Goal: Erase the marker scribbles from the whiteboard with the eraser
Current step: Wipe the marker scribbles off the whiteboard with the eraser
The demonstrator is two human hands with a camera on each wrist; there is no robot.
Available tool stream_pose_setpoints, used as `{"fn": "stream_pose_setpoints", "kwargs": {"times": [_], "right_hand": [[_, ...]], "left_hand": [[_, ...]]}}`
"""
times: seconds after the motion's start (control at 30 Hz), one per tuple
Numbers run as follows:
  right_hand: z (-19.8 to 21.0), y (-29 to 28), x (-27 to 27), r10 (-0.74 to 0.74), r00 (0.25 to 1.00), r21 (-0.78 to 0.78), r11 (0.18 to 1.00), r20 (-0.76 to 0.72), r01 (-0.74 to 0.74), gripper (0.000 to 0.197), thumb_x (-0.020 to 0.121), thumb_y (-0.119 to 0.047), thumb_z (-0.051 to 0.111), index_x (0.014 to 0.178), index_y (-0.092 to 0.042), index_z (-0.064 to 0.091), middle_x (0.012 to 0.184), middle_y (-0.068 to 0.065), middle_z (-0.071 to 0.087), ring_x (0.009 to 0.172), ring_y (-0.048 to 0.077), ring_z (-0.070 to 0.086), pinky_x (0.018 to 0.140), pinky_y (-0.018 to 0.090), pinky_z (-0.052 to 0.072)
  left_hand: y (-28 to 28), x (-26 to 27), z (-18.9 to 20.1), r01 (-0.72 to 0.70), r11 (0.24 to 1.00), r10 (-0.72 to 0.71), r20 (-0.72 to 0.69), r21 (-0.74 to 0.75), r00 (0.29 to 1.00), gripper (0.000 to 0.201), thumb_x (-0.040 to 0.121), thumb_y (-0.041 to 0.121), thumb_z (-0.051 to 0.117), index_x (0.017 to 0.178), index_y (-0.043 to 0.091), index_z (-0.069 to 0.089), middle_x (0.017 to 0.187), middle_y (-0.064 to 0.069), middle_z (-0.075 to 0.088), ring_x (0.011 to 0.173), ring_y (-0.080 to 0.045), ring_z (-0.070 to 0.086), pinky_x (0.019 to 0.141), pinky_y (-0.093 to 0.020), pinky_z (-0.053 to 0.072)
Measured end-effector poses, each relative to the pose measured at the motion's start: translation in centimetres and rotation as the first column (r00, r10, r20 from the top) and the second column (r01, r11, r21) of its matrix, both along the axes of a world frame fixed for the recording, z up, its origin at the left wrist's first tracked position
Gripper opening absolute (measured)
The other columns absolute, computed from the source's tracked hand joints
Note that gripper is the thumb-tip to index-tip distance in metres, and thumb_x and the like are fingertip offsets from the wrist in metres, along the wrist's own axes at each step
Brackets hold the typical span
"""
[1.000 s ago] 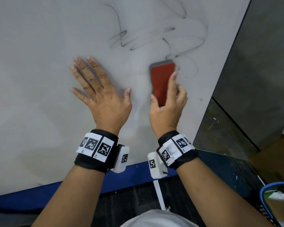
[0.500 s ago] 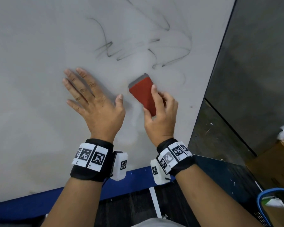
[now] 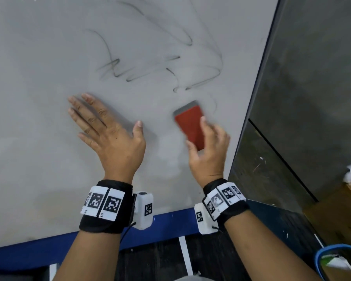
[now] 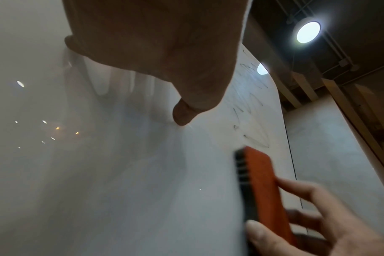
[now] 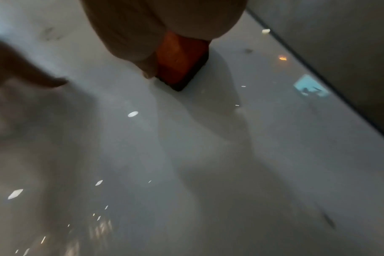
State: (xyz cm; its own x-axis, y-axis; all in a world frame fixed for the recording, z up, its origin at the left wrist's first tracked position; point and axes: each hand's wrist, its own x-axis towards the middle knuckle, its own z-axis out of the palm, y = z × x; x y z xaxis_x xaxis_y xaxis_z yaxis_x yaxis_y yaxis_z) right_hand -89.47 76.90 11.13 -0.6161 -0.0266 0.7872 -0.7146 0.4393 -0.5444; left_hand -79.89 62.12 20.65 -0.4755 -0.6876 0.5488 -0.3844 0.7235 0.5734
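A large whiteboard fills the head view, with dark marker scribbles smeared across its upper middle. My right hand grips a red eraser with a dark felt base, flat against the board just below the scribbles near the right edge. The eraser shows side-on in the left wrist view with the scribbles beyond it, and the eraser sits under my palm in the right wrist view. My left hand presses flat on the board, fingers spread, left of the eraser.
The board's right edge meets a grey wall. A blue ledge runs along the board's bottom edge. A brown cardboard box and a blue-rimmed bin stand at the lower right.
The eraser swung left and down off the lower scribbles, then back to the right near the board's edge. My left hand has stayed flat on the board.
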Motion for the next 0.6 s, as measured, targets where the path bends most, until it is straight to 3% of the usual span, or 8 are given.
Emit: {"fn": "stream_pose_setpoints", "kwargs": {"times": [0.07, 0.1, 0.17, 0.23, 0.3, 0.4, 0.5, 0.6], "right_hand": [[-0.5, 0.8, -0.6, -0.03, 0.993, -0.185, 0.981, 0.112, 0.05, 0.076, 0.077, -0.012, 0.081, 0.142, -0.014, 0.04, 0.126, 0.021, 0.047, 0.117, 0.033, 0.045, 0.105, 0.029, 0.035], [-0.7, 0.8, -0.4, -0.032, 0.987, -0.234, 0.97, 0.158, 0.069, 0.077, 0.077, -0.012, 0.082, 0.142, -0.012, 0.039, 0.128, 0.021, 0.046, 0.119, 0.034, 0.045, 0.106, 0.033, 0.037], [-1.3, 0.6, -0.1, -0.025, 0.982, -0.25, 0.965, 0.186, 0.072, 0.078, 0.077, -0.012, 0.083, 0.142, -0.007, 0.04, 0.128, 0.022, 0.045, 0.121, 0.034, 0.044, 0.108, 0.034, 0.038], [-2.3, 1.0, -0.3, -0.023, 0.989, -0.186, 0.981, 0.147, 0.051, 0.077, 0.077, -0.013, 0.082, 0.141, -0.008, 0.04, 0.129, 0.019, 0.044, 0.119, 0.033, 0.044, 0.108, 0.021, 0.033], [-3.3, 2.2, -1.1, -0.058, 0.99, -0.133, 0.988, 0.125, 0.075, 0.075, 0.078, -0.013, 0.08, 0.14, -0.012, 0.039, 0.131, 0.012, 0.04, 0.118, 0.033, 0.045, 0.106, 0.03, 0.039], [-4.0, 3.2, -1.7, -0.115, 0.94, -0.32, 0.921, 0.321, 0.222, 0.077, 0.078, -0.006, 0.077, 0.144, -0.011, 0.038, 0.134, 0.015, 0.04, 0.122, 0.032, 0.044, 0.096, 0.053, 0.049], [-2.8, 2.1, -0.9, -0.102, 0.893, -0.406, 0.864, 0.439, 0.298, 0.077, 0.078, -0.003, 0.075, 0.146, -0.006, 0.037, 0.135, 0.012, 0.038, 0.123, 0.024, 0.042, 0.096, 0.054, 0.05], [-2.0, -0.5, 1.1, -0.034, 0.954, -0.3, 0.945, 0.297, 0.127, 0.076, 0.077, -0.009, 0.079, 0.14, -0.014, 0.038, 0.131, 0.015, 0.044, 0.121, 0.029, 0.046, 0.099, 0.044, 0.048]], "left_hand": [[0.1, 0.0, -0.1, -0.007, 1.0, 0.007, 0.0, 0.001, 1.0, 0.109, 0.086, 0.042, 0.064, 0.154, 0.005, -0.013, 0.162, -0.02, -0.017, 0.149, -0.037, -0.016, 0.114, -0.065, 0.005], [0.2, -0.1, -0.1, -0.011, 1.0, 0.011, -0.001, 0.002, 1.0, 0.109, 0.086, 0.041, 0.064, 0.154, 0.004, -0.012, 0.162, -0.02, -0.017, 0.149, -0.037, -0.016, 0.114, -0.065, 0.005], [0.3, -0.1, -0.1, -0.015, 1.0, 0.015, -0.002, 0.001, 1.0, 0.109, 0.086, 0.041, 0.064, 0.154, 0.004, -0.012, 0.162, -0.021, -0.017, 0.149, -0.037, -0.016, 0.115, -0.065, 0.006], [0.3, -0.2, -0.2, -0.014, 1.0, 0.015, 0.006, -0.004, 1.0, 0.108, 0.087, 0.042, 0.064, 0.154, 0.004, -0.012, 0.161, -0.021, -0.017, 0.149, -0.037, -0.015, 0.115, -0.064, 0.007], [0.3, 0.0, -0.4, -0.009, 1.0, 0.009, 0.019, -0.016, 1.0, 0.108, 0.088, 0.044, 0.063, 0.154, 0.004, -0.012, 0.161, -0.021, -0.017, 0.149, -0.037, -0.015, 0.115, -0.064, 0.008], [0.0, 0.3, -0.6, 0.001, 0.999, 0.0, 0.031, -0.038, 1.0, 0.108, 0.088, 0.047, 0.062, 0.154, 0.005, -0.012, 0.161, -0.021, -0.016, 0.149, -0.037, -0.015, 0.115, -0.063, 0.009], [0.0, 0.2, -0.7, -0.015, 0.998, 0.017, 0.036, -0.056, 0.999, 0.108, 0.088, 0.048, 0.063, 0.155, 0.004, -0.01, 0.161, -0.023, -0.014, 0.15, -0.038, -0.013, 0.116, -0.063, 0.012], [0.3, 0.0, -0.7, -0.019, 0.998, 0.022, 0.038, -0.057, 0.999, 0.107, 0.088, 0.046, 0.063, 0.154, 0.002, -0.008, 0.161, -0.026, -0.012, 0.149, -0.041, -0.011, 0.116, -0.064, 0.013]]}}
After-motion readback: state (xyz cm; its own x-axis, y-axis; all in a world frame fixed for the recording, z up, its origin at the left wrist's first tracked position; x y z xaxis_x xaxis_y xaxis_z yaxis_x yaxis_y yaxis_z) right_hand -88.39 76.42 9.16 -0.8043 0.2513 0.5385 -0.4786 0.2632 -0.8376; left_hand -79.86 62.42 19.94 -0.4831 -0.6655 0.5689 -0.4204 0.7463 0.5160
